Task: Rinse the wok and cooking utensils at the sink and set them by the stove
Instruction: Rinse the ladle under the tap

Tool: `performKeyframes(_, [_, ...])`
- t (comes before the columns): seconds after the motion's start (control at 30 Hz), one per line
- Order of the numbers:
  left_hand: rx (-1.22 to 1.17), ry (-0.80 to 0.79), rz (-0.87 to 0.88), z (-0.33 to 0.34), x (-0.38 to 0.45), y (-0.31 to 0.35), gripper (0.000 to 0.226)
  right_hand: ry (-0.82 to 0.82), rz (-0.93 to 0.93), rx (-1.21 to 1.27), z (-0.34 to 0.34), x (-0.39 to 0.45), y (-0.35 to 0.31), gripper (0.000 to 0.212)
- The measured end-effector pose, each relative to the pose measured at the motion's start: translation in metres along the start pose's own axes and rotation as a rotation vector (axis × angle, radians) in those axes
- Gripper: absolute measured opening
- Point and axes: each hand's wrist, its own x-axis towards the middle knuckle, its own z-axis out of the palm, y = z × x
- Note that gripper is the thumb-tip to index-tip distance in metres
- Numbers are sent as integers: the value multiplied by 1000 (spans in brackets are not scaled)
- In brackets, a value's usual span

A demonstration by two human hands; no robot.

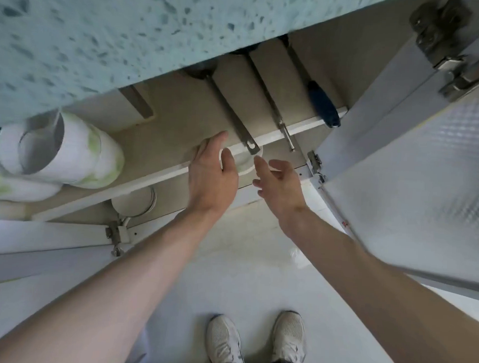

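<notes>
A: What sits in the open cabinet under the speckled countertop?
B: On the shelf, far left, white-and-green rolled bags on their sides. To the right, three utensil handles overhang the shelf edge: a flat metal handle, a thin metal handle, a dark blue handle. Their heads are hidden.
A: And the hands?
B: Left hand is relaxed with fingers extended at the shelf edge; right hand is loose, gripping nothing, below the flat handle. The frosted door stands open on the right.
</notes>
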Motion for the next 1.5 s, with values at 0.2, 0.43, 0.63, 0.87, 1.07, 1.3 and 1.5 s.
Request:
performKeyframes(0.2, [184, 2, 21, 23, 26, -8, 54, 27, 33, 83, 20, 42, -22, 40])
performKeyframes(0.43, [164, -45, 79, 28, 27, -6, 64, 49, -19, 62, 22, 55, -29, 31])
performKeyframes(0.63, [20, -51, 7, 25, 29, -3, 49, 0, -198, 7, 17, 45, -21, 33])
performKeyframes(0.87, [-420, -16, -208, 15, 21, 19, 28, -43, -265, 67, -2, 4, -6, 30])
performKeyframes(1.07, [-896, 29, -662, 2, 16, 54, 16, -95, -212, 91, -35, -52, 7, 29])
performKeyframes(1.3, [-1056, -15, -842, -4, -24, 78, 13, -158, -146, -19, -68, -98, 17, 19])
performKeyframes(1.5, [-1131, -70, -882, -11, -78, 93, 15, -150, -32, -109, -75, -127, 2, 31])
